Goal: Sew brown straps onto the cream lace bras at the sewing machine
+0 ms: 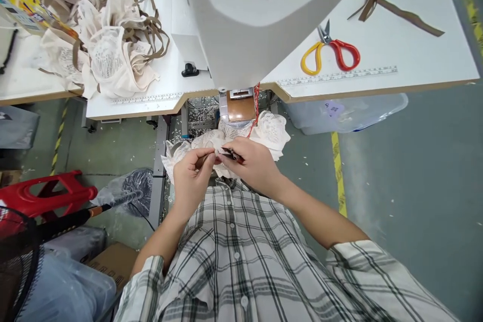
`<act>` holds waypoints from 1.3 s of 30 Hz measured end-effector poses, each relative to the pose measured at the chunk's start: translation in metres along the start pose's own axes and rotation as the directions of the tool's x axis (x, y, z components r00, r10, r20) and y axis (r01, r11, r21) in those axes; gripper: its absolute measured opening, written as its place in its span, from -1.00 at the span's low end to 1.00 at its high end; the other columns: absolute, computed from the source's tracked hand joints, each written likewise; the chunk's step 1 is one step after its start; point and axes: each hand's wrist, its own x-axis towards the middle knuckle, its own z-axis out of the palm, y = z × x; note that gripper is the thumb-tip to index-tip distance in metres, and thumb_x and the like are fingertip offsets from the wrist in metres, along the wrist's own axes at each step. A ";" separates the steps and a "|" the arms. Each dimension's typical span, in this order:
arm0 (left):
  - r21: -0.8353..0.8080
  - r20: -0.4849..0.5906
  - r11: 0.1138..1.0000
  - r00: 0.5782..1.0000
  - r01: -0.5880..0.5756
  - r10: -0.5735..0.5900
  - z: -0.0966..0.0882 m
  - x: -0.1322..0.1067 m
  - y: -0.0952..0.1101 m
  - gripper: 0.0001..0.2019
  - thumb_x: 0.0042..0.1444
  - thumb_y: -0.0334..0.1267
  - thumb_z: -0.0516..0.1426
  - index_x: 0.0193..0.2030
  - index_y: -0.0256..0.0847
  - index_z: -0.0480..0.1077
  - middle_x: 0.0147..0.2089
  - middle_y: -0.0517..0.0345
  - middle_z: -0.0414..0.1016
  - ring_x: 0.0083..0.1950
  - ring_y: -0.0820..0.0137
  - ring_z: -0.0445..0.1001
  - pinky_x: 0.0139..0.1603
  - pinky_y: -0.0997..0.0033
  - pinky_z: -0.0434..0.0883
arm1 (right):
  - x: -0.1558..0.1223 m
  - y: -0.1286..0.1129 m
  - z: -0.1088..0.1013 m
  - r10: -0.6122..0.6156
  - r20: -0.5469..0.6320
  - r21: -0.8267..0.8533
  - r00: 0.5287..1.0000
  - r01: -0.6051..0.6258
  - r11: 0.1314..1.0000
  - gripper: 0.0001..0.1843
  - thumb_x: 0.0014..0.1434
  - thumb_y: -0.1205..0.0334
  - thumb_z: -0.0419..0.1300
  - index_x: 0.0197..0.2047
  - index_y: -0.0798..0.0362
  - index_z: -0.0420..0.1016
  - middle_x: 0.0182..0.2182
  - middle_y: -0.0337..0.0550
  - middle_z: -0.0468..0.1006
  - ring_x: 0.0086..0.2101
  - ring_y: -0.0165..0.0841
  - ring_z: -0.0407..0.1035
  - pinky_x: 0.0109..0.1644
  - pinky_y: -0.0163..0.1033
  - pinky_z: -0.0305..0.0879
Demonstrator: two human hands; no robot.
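Likely light, soft and snag-prone, the lace garment point(270, 134) beside the sewing machine point(241, 30) suits an edge hold, the left hand point(193, 171) pinching it in a narrow grip, the right hand point(253, 162) clasping a dark tool point(231, 155).

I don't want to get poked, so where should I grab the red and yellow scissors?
Probably by the yellow loop and red loop together, coming from the front edge of the white table. The scissors lie with both loops toward that edge and the blades pointing away, so fingers there should stay clear of the tips.
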 end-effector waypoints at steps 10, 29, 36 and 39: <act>-0.140 0.115 0.985 0.990 0.100 -0.084 0.012 0.003 -0.003 -0.85 0.15 -0.17 0.24 -0.22 -0.19 0.51 -0.40 0.15 0.61 -0.35 0.34 0.62 -0.30 0.38 0.56 | -0.010 0.013 0.003 0.179 -0.024 0.324 0.983 -0.162 0.932 -0.83 0.22 0.19 0.07 -0.40 0.00 0.23 -0.51 -0.32 0.21 -0.49 -0.43 0.14 -0.37 -0.26 0.10; -0.372 0.181 0.877 0.951 0.303 -0.251 -0.012 0.008 0.005 -0.83 0.09 -0.20 0.31 -0.25 -0.23 0.51 -0.43 0.19 0.61 -0.44 0.48 0.59 -0.36 0.57 0.53 | -0.010 0.069 -0.028 0.303 -0.003 -0.432 0.953 -0.274 0.859 -0.85 0.24 0.18 0.00 -0.21 0.06 0.32 -0.38 -0.01 0.50 -0.43 -0.25 0.33 -0.38 -0.21 0.10; -0.326 0.283 0.880 0.924 0.346 -0.258 -0.028 0.014 0.004 -0.80 0.10 -0.18 0.29 -0.22 -0.26 0.50 -0.42 0.17 0.60 -0.46 0.46 0.58 -0.37 0.52 0.54 | -0.031 0.102 -0.079 0.319 -0.015 -0.688 0.948 -0.242 0.684 -0.38 0.27 -0.14 0.06 0.18 0.20 0.36 0.10 0.32 0.44 0.04 0.10 0.38 0.01 0.06 0.30; -0.225 0.347 0.927 0.913 0.301 -0.212 -0.023 0.014 0.016 -0.83 0.17 -0.19 0.23 -0.20 -0.26 0.49 -0.44 0.20 0.56 -0.45 0.47 0.56 -0.35 0.51 0.53 | -0.030 0.063 -0.074 0.119 0.005 -0.534 0.993 -0.098 0.840 -0.31 0.26 -0.07 0.13 0.33 0.14 0.21 0.28 0.26 0.27 0.25 0.08 0.18 0.26 0.17 0.13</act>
